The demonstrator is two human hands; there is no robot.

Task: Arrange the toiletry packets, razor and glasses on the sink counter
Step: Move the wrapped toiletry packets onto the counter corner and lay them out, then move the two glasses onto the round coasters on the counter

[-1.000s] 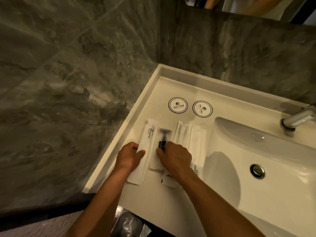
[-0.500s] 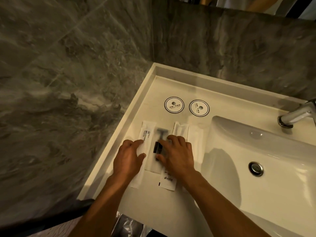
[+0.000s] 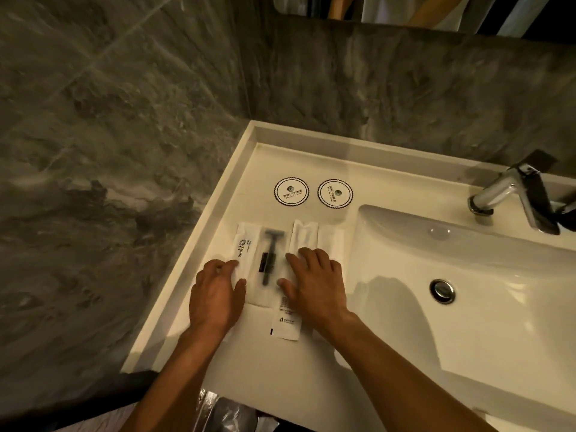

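Note:
Several white toiletry packets lie side by side on the white sink counter. The leftmost packet reads "BRUSHING TEETH". Beside it a black razor shows through its frosted wrapper. Two more white packets lie to the right, and a narrow printed packet sticks out toward me. My left hand rests flat on the lower end of the brushing packet. My right hand lies flat with spread fingers over the right packets. Neither hand grips anything. No glasses are visible.
Two round printed coasters sit behind the packets. The basin with its drain lies to the right, a chrome faucet behind it. Grey marble walls close off the left and back. Plastic wrapping shows below the counter's front edge.
My right hand has slid off the razor to the packets on its right, leaving the razor uncovered. My left hand has flattened on the brushing packet.

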